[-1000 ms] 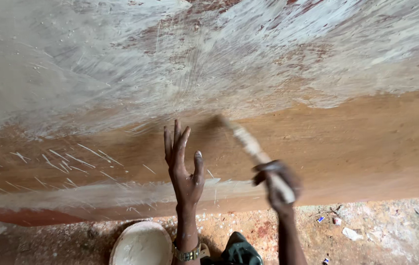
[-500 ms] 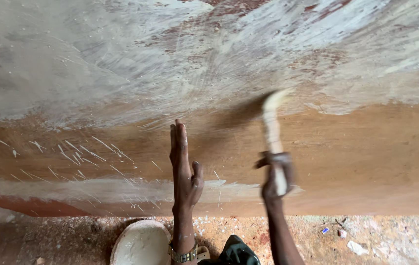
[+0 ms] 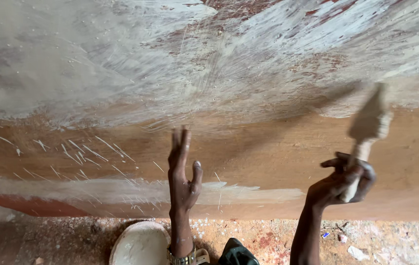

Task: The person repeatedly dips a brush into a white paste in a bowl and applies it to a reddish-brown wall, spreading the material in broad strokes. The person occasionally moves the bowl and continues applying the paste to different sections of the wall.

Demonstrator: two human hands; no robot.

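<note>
Head view, looking down a wall point(image 3: 268, 162) face toward the ground. Right hand point(image 3: 343, 182) is wrapped tight round the handle of a paint brush point(image 3: 369, 132), fingers closed on it low down near the handle end. Brush sticks up and away from the fist, slightly tilted, bristle head blurred and pale with whitish coating. Bristle head sits over the boundary where the whitewashed upper area point(image 3: 121, 64) meets the bare brown band; can't tell if bristles touch the surface, blur too heavy

Left hand point(image 3: 182, 176) is empty, fingers spread straight and pressed together pointing up, thumb out to the side, palm edge-on to the camera. Looks flat against or just off the brown band, contact not clear. Well apart from the brush hand, nothing between the two but bare wall. Bracelet point(image 3: 182, 257) on the left wrist

Around: thin white streaks point(image 3: 86, 152) scattered left of the left hand, a wider pale smear point(image 3: 121, 191) running across the lower wall behind it, reddish strip at lower left. Below, a white round bucket point(image 3: 140, 244) just beside the left forearm, on gritty ground point(image 3: 391, 243) spattered white. Dark green cloth point(image 3: 236, 254) between the two forearms at bottom edge
</note>
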